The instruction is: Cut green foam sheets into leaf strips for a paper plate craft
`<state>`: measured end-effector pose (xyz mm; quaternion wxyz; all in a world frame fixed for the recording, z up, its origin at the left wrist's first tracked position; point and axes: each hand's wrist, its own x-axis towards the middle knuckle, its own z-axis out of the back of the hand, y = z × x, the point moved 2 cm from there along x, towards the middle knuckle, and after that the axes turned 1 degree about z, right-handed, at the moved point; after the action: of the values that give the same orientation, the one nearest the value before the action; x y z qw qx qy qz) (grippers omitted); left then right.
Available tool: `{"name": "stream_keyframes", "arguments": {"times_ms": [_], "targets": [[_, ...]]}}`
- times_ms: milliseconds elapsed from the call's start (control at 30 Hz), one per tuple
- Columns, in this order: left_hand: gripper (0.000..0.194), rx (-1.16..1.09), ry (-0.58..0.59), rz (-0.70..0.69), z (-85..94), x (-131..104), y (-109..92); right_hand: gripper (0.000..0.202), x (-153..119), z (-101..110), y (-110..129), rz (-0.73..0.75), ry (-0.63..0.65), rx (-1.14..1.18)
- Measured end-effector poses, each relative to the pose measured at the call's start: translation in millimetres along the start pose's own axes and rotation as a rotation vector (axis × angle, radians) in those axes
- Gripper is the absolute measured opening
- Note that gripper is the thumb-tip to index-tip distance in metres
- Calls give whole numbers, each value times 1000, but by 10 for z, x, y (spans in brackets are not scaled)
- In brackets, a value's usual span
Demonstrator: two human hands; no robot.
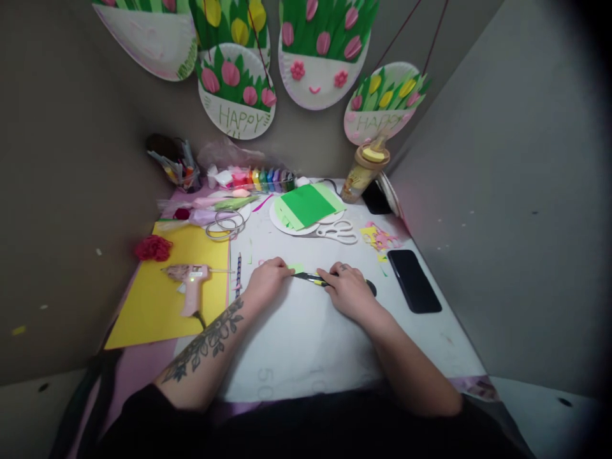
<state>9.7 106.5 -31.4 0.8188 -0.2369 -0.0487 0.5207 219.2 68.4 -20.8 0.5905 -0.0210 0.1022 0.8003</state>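
Note:
Over the middle of the white tabletop, my right hand (pixel 351 290) is closed around a pair of black scissors (pixel 310 278) with yellow parts. The blades point left, and a rounded black handle end shows beyond my palm. My left hand (pixel 270 280) has its fingertips pinched at a small light green paper piece (pixel 295 268). The blade tips reach right up to these fingertips. My fingers partly cover the paper, so its full shape is hidden.
White scissors (pixel 337 232) and green paper sheets (pixel 308 205) lie ahead. A pink glue gun (pixel 192 287) rests on yellow card (pixel 143 319) at left, near red yarn (pixel 153 248). A phone (pixel 414 280) lies right; a tumbler (pixel 364 173) stands behind. Decorated paper plates (pixel 325 76) hang above.

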Motion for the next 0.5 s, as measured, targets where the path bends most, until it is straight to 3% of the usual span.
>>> {"name": "stream_keyframes", "arguments": {"times_ms": [300, 500], "targets": [[30, 132, 29, -31, 145, -92, 118, 42, -9, -6, 17, -15, -6, -3], [31, 27, 46, 22, 187, -96, 191, 42, 19, 21, 91, 12, 18, -26]]}}
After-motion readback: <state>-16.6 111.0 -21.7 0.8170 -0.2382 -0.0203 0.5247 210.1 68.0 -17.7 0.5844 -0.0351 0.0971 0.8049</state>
